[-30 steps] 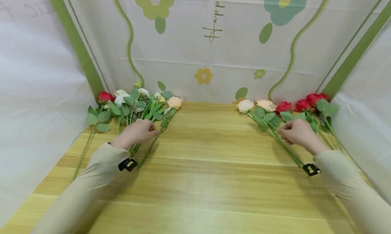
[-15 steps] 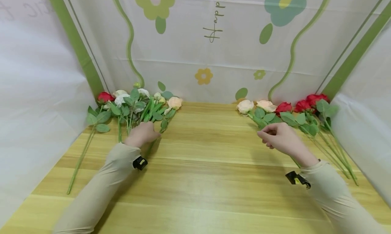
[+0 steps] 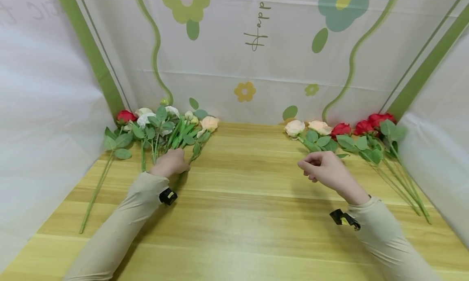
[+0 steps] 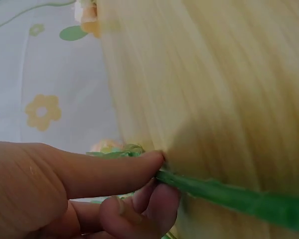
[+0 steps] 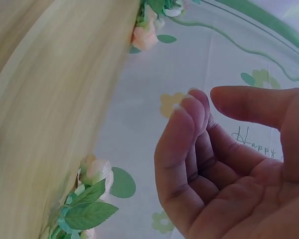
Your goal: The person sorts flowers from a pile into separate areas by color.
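My left hand pinches a green flower stem between thumb and fingers, at the front of the left bunch. The stem runs up towards a peach rose at that bunch's inner edge. My right hand hovers over the table in front of the right-hand flowers, fingers loosely curved. In the right wrist view a small gap parts the thumb from the fingertips, with nothing between them. Closest to this hand lies a pale peach rose, its lower stem hidden behind the hand.
White roses and a red rose with a long stem lie at the left. Another peach rose and several red roses lie at the right. A printed cloth hangs behind the wooden table.
My right hand has moved left and nearer to me, away from the red roses. My left hand shifted slightly right and down along the left bunch, then stayed almost still.
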The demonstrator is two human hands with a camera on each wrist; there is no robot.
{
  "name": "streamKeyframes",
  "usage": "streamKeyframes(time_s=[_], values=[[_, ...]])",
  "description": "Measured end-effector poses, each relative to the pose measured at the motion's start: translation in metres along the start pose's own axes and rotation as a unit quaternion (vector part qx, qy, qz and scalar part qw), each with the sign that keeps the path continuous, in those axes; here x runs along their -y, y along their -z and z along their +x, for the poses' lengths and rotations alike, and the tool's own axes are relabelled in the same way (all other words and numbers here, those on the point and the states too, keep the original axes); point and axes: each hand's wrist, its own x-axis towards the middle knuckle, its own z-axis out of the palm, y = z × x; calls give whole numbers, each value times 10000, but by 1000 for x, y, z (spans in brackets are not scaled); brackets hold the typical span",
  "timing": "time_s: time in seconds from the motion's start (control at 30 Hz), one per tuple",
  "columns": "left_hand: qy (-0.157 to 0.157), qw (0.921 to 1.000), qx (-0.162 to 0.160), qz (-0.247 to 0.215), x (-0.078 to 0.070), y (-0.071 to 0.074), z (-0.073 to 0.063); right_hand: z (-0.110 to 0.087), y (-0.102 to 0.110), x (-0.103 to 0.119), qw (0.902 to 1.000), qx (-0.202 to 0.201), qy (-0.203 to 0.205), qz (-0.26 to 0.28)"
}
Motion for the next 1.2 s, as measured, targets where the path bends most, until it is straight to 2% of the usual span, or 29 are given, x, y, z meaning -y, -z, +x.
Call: streamKeyframes(time_s=[0.17,0.43,0.67,0.77,1.0,1.2], values=[[-112,9999,46,-5,0,-1,4,3,-3,-1,10000,13,19,-1],[-371,9988,110,-301,-3,-2,2,6,-6,-4,9999,27,120,-20],[-900,9948,74,-463,-6,-4,4,5,-9,-3,9998,35,179,-94],[-1008,9935,67,-525,-7,-5,4,5,-9,-1,9997,44,193,-150],[-1330,9890,-104,-633,-11,-4,-5,7,-12,-1,9996,111,238,-81],[-1644,9814,-233,-965,-26,-1,-14,6,-15,-3,9996,22,276,-78]])
